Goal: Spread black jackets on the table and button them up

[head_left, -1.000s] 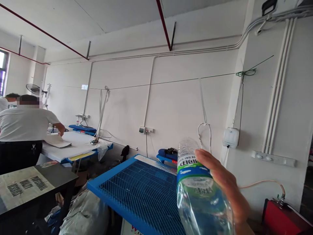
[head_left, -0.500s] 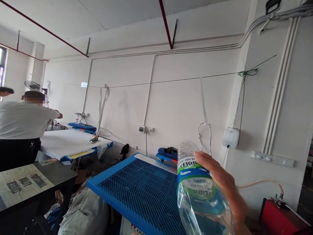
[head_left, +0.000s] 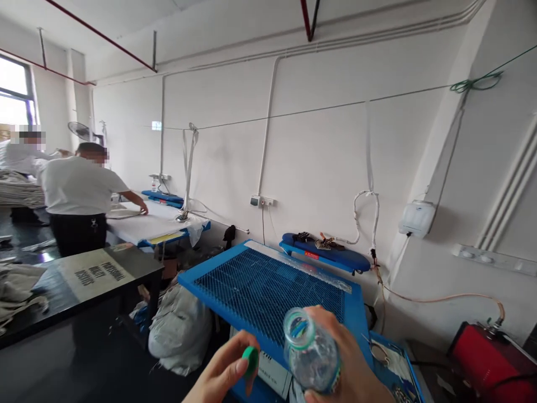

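My right hand (head_left: 342, 358) is wrapped around a clear plastic bottle (head_left: 314, 366). The bottle has no cap on, and its round mouth tilts up toward me. To its left, my left hand (head_left: 226, 366) pinches a green bottle cap (head_left: 250, 361) between thumb and fingers, apart from the bottle. Both hands are in front of the near edge of a blue ironing table (head_left: 268, 296) with a mesh top. How much liquid the bottle holds I cannot tell.
A padded blue sleeve board (head_left: 323, 252) with an iron (head_left: 329, 242) stands behind the mesh table. A red machine (head_left: 490, 364) is at right. Left are a dark table (head_left: 138, 260), a stuffed sack (head_left: 180, 330) and two people in white shirts, the nearer person (head_left: 79, 184) reaching over a white-covered table.
The bottle has come down from a raised, tipped position and its open mouth now faces me. My left hand has come into view with the cap. The view has tilted down.
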{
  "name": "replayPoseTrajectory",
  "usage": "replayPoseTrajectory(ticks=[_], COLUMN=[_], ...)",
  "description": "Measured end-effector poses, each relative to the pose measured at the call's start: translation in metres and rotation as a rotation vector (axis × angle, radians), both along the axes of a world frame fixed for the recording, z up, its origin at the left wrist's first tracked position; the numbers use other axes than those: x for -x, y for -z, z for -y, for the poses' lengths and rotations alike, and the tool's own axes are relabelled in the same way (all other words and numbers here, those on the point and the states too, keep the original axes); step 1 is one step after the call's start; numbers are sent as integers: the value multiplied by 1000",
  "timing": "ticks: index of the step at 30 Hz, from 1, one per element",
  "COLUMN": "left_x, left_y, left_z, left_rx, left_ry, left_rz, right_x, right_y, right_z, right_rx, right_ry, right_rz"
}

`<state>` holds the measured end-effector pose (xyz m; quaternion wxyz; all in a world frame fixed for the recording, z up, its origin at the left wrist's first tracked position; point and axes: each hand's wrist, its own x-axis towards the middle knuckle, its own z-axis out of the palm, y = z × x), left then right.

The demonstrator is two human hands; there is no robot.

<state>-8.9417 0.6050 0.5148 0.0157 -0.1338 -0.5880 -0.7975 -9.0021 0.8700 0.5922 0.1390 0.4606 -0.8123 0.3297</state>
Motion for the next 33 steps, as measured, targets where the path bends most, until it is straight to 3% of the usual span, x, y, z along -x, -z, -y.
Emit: replayPoseTrajectory(ticks=[4, 8, 11, 14, 19, 22, 25, 30, 33], left_x=[-3, -4, 0, 7, 24, 30, 26, 11, 4], left_y=[-28, -44, -49, -47, -24, -10, -11, -23, -21], left_z=[11, 7, 0, -6, -13, -18, -20, -17, -17], left_rx=[167, 475, 649, 779, 1015, 1032, 968, 781, 719], left_ry=[-53, -104, -58, -48, -194, -208, -139, 103, 168], left_rz=[-262, -446, -509, -462, -296, -246, -210, -350, -414], right_x=[-2, -7, -11, -13, -16, -17, -16, -20, -27], right_y=[35, 53, 52, 51, 76, 87, 83, 82, 96], right_z=[4, -1, -5, -7, -2, 2, 1, -4, 0], right_rx=[-148, -111, -80, -154, -312, -309, -215, 107, 230], right_ry=[-84, -112, -116, -50, 191, 238, 188, -284, -426], right_rz=[425, 559, 580, 536, 171, 85, 293, 1079, 1279])
